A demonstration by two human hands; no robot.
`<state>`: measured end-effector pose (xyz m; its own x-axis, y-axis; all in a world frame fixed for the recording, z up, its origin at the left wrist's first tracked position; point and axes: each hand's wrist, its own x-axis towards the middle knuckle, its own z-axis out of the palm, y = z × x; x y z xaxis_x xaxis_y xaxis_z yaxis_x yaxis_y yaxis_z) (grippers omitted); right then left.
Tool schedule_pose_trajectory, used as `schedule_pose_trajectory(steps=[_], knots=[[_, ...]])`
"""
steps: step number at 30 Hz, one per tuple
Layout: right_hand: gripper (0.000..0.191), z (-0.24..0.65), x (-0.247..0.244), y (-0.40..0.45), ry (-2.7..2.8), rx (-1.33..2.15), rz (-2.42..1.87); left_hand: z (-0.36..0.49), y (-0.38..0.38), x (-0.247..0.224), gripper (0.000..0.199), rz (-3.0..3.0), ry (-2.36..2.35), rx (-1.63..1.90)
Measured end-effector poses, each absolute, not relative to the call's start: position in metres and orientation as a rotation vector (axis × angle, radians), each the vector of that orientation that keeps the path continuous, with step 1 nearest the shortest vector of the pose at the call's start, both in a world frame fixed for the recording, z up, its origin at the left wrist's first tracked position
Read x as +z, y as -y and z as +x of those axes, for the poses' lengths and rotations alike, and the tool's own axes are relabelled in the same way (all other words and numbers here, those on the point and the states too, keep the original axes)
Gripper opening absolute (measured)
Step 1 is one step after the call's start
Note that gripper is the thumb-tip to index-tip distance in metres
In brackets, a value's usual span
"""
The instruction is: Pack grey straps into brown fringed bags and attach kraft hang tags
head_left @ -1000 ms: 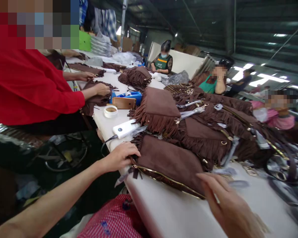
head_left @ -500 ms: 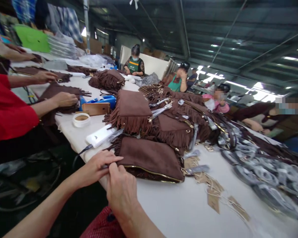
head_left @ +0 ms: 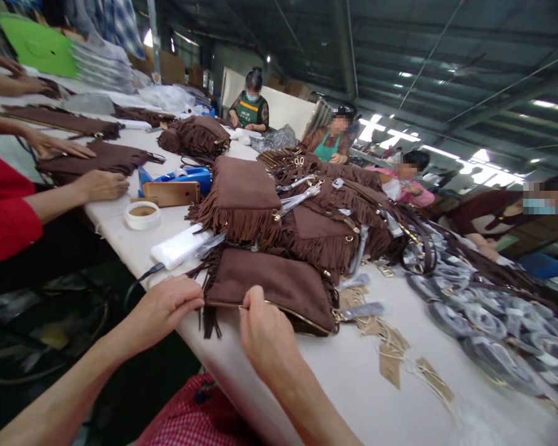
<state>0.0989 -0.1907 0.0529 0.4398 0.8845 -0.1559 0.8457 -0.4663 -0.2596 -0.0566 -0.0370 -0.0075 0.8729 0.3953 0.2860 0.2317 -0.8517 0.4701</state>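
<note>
A brown fringed bag (head_left: 270, 285) lies flat at the near edge of the table, its gold zipper (head_left: 223, 304) along the edge closest to me. My left hand (head_left: 170, 306) is closed, pinching the bag's left corner at the zipper end. My right hand (head_left: 267, 334) is closed at the zipper, thumb and forefinger on the zipper pull, which is mostly covered by the fingers. Left of my right hand the zipper's two sides lie together. A wrapped strap clasp (head_left: 360, 311) extends from the bag's right end.
More fringed bags (head_left: 246, 192) are piled behind. A white power bank (head_left: 179, 248), a tape roll (head_left: 142, 215), a phone (head_left: 172, 193) and a blue tape dispenser (head_left: 186, 178) sit at left. Paper tags (head_left: 390, 365) and wrapped straps (head_left: 488, 328) lie right. Co-workers surround the table.
My right hand has moved right along the zipper, away from my left hand. My left hand stays at the left corner. The red-sleeved co-worker's hands have shifted on another bag.
</note>
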Motion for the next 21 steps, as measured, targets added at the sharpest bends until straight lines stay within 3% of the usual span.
schedule_pose_trajectory(steps=[4,9,12,17,21], knots=[[0.007,0.177,0.034,0.248,1.261,0.326,-2.613,-0.057,0.021,-0.014,0.035,2.656,-0.61,0.552],[0.007,0.253,0.011,0.315,0.978,0.576,-2.694,-0.048,0.018,-0.021,0.033,2.638,-0.547,0.55],[0.01,0.245,0.008,0.313,1.365,0.032,-2.678,-0.044,0.019,-0.022,0.034,2.568,-0.593,0.579],[0.063,0.191,-0.011,0.258,1.954,-0.731,-2.114,-0.045,0.023,-0.016,0.038,2.297,-0.569,0.501],[0.053,0.203,-0.029,0.226,2.002,-1.093,-1.997,-0.04,0.03,-0.008,0.045,2.098,-0.528,0.579]])
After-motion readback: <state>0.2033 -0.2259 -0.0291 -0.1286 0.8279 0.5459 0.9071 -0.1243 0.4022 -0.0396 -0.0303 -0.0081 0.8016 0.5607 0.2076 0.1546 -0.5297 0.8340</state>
